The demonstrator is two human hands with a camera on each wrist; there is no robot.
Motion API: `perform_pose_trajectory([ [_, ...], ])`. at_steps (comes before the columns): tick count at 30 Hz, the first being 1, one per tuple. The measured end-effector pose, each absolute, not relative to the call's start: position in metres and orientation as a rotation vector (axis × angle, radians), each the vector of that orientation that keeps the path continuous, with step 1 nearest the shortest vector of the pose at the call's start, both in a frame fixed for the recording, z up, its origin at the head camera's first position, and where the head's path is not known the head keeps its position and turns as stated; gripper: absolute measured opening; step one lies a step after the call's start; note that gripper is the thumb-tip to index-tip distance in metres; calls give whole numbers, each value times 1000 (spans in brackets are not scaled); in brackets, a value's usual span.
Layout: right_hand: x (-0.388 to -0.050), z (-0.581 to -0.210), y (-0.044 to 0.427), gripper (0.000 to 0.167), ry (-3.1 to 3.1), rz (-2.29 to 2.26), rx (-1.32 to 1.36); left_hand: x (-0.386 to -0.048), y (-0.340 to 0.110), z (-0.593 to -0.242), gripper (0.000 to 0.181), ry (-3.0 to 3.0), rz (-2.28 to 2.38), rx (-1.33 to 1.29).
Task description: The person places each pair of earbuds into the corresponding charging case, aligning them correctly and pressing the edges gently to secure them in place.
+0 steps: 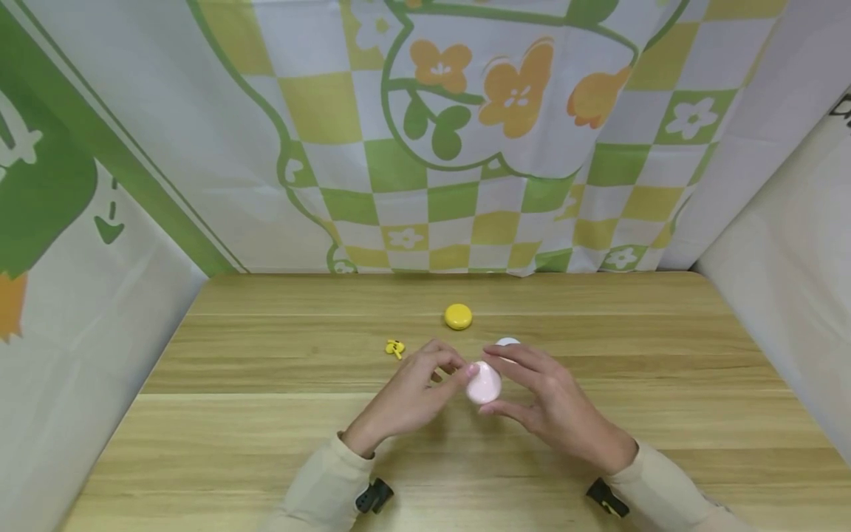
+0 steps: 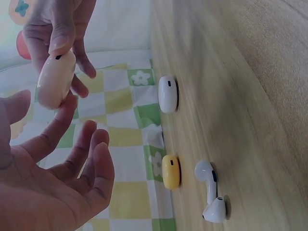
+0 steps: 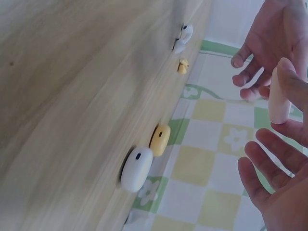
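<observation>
A pale pink earbud case [image 1: 484, 383] is held above the table, pinched between the thumb and fingers of my right hand [image 1: 555, 399]. A small dark slot shows on its side in the left wrist view. My left hand [image 1: 422, 388] is at the case's left side, its fingers loosely bent. One left fingertip [image 2: 70, 102] meets the case's lower end, while the left thumb looks apart from it in that view. Behind the right fingers sits a white earbud case [image 3: 137, 168], mostly hidden in the head view. Farther back lies a yellow earbud case [image 1: 458, 316].
Yellow earbuds [image 1: 395, 349] lie on the wooden table [image 1: 266, 428] left of the hands. White earbuds [image 2: 211, 192] rest nearby, hidden in the head view. A patterned cloth [image 1: 459, 199] hangs along the back edge, with pale cloth walls at both sides.
</observation>
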State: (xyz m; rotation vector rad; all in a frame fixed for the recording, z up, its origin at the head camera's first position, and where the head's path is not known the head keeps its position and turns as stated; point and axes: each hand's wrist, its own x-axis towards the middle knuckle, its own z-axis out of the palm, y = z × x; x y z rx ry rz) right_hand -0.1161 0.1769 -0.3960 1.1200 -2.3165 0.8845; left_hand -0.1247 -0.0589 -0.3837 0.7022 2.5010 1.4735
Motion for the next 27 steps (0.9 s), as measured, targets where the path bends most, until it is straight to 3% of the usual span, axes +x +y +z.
perform_pose_trajectory([
  [11,-133,-404,203,65,-2350,914,1020,-128,-73,-383,38,2505,1487,649],
  [27,-164,-423,263,55,-2619,804,739,-129,-92,-384,42,2550,1467,560],
])
